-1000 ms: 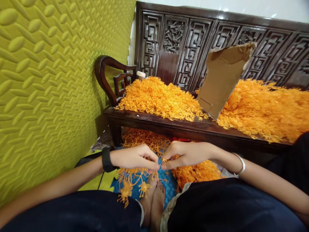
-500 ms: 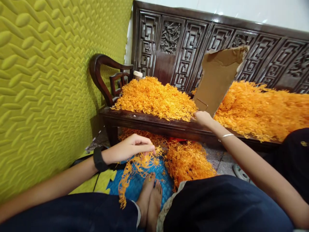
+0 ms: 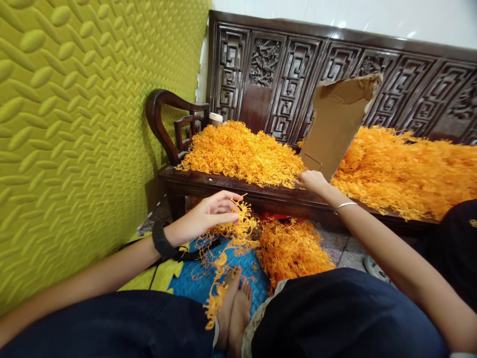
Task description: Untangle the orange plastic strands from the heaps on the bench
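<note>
My left hand [image 3: 208, 211] is closed on a dangling strand of orange plastic sprigs [image 3: 227, 248], held above my feet and the blue mat [image 3: 194, 283]. My right hand [image 3: 312, 181] reaches forward to the front edge of the dark wooden bench [image 3: 238, 191], its fingers pinched at the edge of the left heap of orange sprigs [image 3: 242, 151]; what they hold is hidden. A second, larger heap of sprigs [image 3: 406, 166] lies on the bench to the right. Another pile of sprigs [image 3: 292, 248] sits on the floor below the bench.
A torn cardboard sheet [image 3: 335, 124] leans against the carved bench back between the two heaps. A yellow-green padded wall [image 3: 74, 124] stands close on the left. A small jar [image 3: 215, 118] sits by the bench armrest [image 3: 164, 119]. My dark-clothed knees fill the bottom.
Both hands were pinched together over the mat a second ago. The right hand then reached out to the bench heap and stays there; the left hand has lifted its strand higher.
</note>
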### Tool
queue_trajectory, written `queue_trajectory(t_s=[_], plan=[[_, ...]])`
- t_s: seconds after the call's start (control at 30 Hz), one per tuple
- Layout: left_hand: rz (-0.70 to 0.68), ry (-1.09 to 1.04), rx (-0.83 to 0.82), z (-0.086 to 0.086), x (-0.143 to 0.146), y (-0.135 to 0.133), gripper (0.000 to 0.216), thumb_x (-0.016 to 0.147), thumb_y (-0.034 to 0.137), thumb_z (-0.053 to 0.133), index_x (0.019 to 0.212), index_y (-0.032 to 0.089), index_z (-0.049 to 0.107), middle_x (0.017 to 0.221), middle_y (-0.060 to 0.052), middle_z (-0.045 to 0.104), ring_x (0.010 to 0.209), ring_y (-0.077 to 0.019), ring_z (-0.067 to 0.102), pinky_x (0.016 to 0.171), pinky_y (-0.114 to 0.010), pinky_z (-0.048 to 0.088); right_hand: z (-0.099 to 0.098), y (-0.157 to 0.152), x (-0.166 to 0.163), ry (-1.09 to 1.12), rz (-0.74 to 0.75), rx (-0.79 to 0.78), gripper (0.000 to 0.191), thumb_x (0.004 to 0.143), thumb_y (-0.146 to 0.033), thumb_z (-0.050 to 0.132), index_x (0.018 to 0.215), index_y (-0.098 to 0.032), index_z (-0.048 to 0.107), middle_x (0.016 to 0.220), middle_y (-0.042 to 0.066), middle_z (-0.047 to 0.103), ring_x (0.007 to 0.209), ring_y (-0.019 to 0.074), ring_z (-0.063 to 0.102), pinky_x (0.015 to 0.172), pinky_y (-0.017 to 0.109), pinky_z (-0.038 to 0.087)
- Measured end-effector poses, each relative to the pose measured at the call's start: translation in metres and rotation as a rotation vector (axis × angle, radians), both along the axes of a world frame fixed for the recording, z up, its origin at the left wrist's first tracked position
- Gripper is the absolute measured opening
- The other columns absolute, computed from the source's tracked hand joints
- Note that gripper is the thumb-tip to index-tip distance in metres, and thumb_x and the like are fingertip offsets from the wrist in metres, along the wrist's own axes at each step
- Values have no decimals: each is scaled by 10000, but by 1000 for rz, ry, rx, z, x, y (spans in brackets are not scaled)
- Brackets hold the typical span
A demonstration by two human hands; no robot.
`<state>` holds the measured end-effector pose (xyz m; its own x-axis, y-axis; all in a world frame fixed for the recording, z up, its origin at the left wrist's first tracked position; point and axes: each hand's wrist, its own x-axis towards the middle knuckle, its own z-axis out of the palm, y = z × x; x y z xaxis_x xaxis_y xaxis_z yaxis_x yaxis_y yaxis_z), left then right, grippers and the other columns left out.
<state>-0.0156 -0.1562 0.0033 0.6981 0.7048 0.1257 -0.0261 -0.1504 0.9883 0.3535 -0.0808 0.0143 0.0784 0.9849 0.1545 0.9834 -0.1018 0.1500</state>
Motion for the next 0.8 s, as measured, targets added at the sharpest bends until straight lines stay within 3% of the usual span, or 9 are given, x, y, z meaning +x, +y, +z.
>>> queue_trajectory(t_s=[0.1, 0.17, 0.27, 0.33, 0.43, 0.53, 0.67, 0.8], plan=[[16, -21, -7, -1, 0, 0, 372, 740, 163, 620, 1082, 151, 474, 816, 12, 599, 794, -106, 584, 828, -300, 415, 6, -3, -35, 125, 133, 8, 559, 890, -536, 301, 792, -108, 648, 833, 133, 682, 804, 195, 631, 712, 266, 438], [43, -20, -13, -1, 0, 1, 340, 738, 166, 624, 1046, 149, 480, 828, 2, 616, 807, -114, 590, 843, -312, 409, 10, -12, -69, 308, 307, -53, 605, 899, -557, 213, 865, -121, 632, 848, 85, 682, 738, 131, 623, 688, 221, 445], [68, -6, -23, -2, -1, 2, 292, 738, 187, 629, 994, 147, 494, 856, -16, 634, 830, -126, 594, 859, -325, 402, 11, -37, -123, 807, 715, -318, 624, 860, -605, 279, 868, -79, 616, 792, 103, 659, 654, 120, 596, 641, 245, 452], [76, -2, -13, -3, -1, 2, 274, 737, 196, 632, 975, 147, 505, 879, -20, 631, 848, -129, 589, 855, -320, 403, 9, -57, -152, 896, 838, -419, 543, 828, -592, 401, 816, -94, 616, 706, 53, 617, 602, 94, 541, 592, 228, 418], [49, 20, 13, -5, 1, 1, 191, 756, 213, 612, 912, 147, 523, 847, -2, 616, 807, -114, 578, 799, -286, 415, 5, -83, -176, 823, 854, -367, 419, 747, -524, 588, 687, -110, 599, 566, -36, 468, 516, 51, 377, 492, 197, 309], [-40, 65, 6, -6, 1, -1, 130, 791, 243, 572, 859, 147, 516, 738, 25, 589, 672, -90, 557, 688, -256, 423, 2, -96, -182, 805, 841, -374, 391, 750, -476, 606, 670, -93, 610, 538, -51, 416, 492, 40, 298, 455, 192, 265], [-183, 125, -23, -8, -1, -4, 155, 790, 259, 580, 849, 151, 485, 683, 35, 574, 556, -66, 493, 524, -200, 360, 0, -101, -179, 874, 852, -533, 377, 788, -439, 570, 710, -76, 635, 539, -26, 510, 476, 46, 411, 472, 183, 351], [-224, 133, 17, -9, -2, -4, 115, 795, 234, 574, 833, 144, 512, 722, 11, 603, 642, -82, 538, 594, -211, 388, 0, -102, -177, 919, 863, -622, 360, 802, -425, 558, 691, -89, 622, 542, -12, 550, 506, 69, 512, 514, 190, 423]])
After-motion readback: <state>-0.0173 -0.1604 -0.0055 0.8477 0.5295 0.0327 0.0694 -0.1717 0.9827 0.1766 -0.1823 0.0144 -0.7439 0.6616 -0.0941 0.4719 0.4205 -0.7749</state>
